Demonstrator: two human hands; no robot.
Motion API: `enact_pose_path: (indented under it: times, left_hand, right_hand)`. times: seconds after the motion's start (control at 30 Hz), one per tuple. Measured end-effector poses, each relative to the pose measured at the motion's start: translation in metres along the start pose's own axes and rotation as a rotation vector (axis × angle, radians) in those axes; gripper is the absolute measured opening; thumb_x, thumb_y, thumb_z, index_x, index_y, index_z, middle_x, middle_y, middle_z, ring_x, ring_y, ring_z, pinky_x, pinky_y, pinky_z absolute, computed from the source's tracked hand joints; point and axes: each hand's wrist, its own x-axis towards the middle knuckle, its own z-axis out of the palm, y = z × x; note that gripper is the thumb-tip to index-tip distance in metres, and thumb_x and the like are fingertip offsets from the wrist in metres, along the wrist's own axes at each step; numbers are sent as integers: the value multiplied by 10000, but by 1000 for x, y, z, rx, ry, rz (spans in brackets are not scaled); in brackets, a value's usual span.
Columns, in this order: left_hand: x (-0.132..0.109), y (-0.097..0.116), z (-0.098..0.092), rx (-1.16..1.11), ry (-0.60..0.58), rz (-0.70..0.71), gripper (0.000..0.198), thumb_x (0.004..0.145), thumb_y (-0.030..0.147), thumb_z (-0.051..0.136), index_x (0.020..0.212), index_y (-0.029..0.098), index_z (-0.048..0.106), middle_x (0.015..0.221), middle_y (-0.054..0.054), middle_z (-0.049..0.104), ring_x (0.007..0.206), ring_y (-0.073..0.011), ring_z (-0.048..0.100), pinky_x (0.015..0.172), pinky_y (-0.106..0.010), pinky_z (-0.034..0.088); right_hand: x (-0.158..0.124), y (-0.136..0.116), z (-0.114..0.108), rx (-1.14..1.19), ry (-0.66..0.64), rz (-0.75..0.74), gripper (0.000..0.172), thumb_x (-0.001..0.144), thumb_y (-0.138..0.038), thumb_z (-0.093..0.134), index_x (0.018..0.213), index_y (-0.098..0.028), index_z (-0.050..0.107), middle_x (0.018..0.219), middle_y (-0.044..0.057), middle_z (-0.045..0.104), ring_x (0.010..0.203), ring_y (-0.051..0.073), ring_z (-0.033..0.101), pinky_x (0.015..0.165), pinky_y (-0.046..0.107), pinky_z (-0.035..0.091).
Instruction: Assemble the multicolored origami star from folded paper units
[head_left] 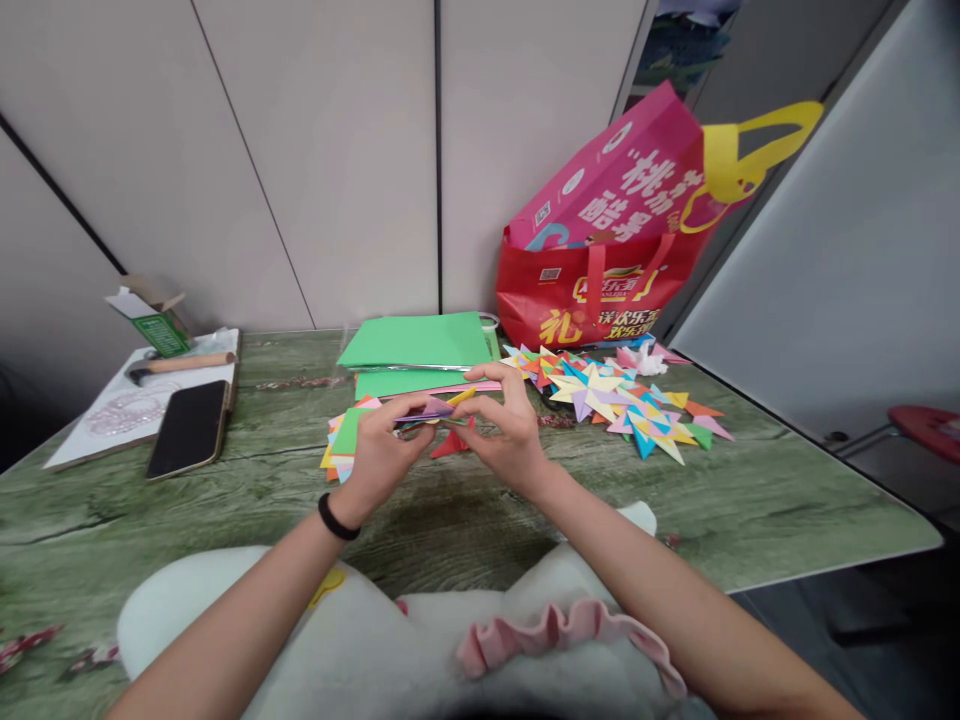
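Observation:
My left hand (pixel 390 438) and my right hand (pixel 506 428) meet above the table, both closed on a folded paper piece (pixel 436 408) seen nearly edge-on, with purple and yellow parts showing. Fingers and thumbs cover much of it. Below the hands a red folded paper piece (pixel 452 443) lies on the table. Partly behind my left hand is a stack of small coloured paper squares (pixel 345 432), green on top. Farther back are large green paper sheets (pixel 416 340). To the right of my right hand lies a pile of many-pointed folded paper stars (pixel 592 388).
A red gift bag (pixel 540 295) with a pink bag (pixel 645 165) in it stands at the back right. On the left, a white board (pixel 97 440) bears a hammer (pixel 184 365), a small green box (pixel 163 335) and a phone (pixel 187 428). A pale plush item (pixel 405 640) is nearest me.

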Motion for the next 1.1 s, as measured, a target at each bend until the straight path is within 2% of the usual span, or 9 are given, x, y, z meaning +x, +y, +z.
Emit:
enact_pose_path:
  times: [0.23, 0.4, 0.5, 0.67, 0.83, 1.0, 1.1]
  left_hand:
    - [1, 0, -1, 7, -9, -17, 202, 701, 94, 614, 855, 201, 689, 884, -29, 738, 787, -169, 679, 735, -287, 543]
    - [1, 1, 0, 2, -1, -7, 240, 678, 55, 613, 854, 199, 688, 896, -29, 738, 810, -169, 678, 750, -283, 538]
    - [0, 2, 0, -17, -2, -9, 249, 678, 49, 614, 866, 192, 690, 907, -33, 737, 818, -166, 676, 748, -272, 536]
    - [1, 2, 2, -42, -11, -28, 212, 707, 89, 618, 876, 194, 690, 904, -25, 739, 810, -159, 677, 740, -267, 536]
    - [1, 3, 0, -42, 15, -53, 166, 711, 121, 632, 852, 187, 689, 882, -31, 742, 771, -159, 678, 709, -262, 536]
    - [0, 4, -2, -23, 30, -2, 153, 723, 125, 629, 849, 188, 687, 885, -37, 741, 776, -154, 671, 718, -258, 523]
    - [0, 3, -2, 7, 58, 33, 147, 720, 123, 624, 833, 195, 682, 873, -29, 739, 773, -154, 667, 724, -265, 516]
  right_hand:
    - [-2, 2, 2, 16, -54, 35, 69, 764, -166, 647, 809, -218, 646, 1072, 84, 532, 1052, 229, 514, 888, 443, 435]
    - [-3, 5, 4, 21, -79, 4, 83, 783, -185, 639, 843, -235, 667, 1077, 80, 545, 1054, 228, 507, 889, 448, 436]
    - [-1, 5, 5, 45, -64, -7, 38, 794, -199, 637, 808, -212, 670, 1048, 89, 552, 1040, 222, 512, 886, 434, 443]
    - [1, 3, 6, 79, -49, 15, 67, 821, -202, 604, 799, -195, 667, 1007, 88, 562, 1014, 211, 525, 879, 423, 448]
    - [0, 2, 4, 112, -29, 82, 24, 772, -202, 657, 794, -205, 668, 1028, 82, 560, 1017, 217, 537, 863, 419, 457]
    - [1, -1, 0, 36, 6, 8, 136, 742, -106, 636, 801, -224, 674, 1095, 80, 516, 1053, 234, 502, 883, 442, 427]
    - [2, -4, -2, -55, 85, -44, 168, 747, -102, 616, 772, -252, 687, 1027, 61, 489, 1003, 227, 489, 863, 445, 417]
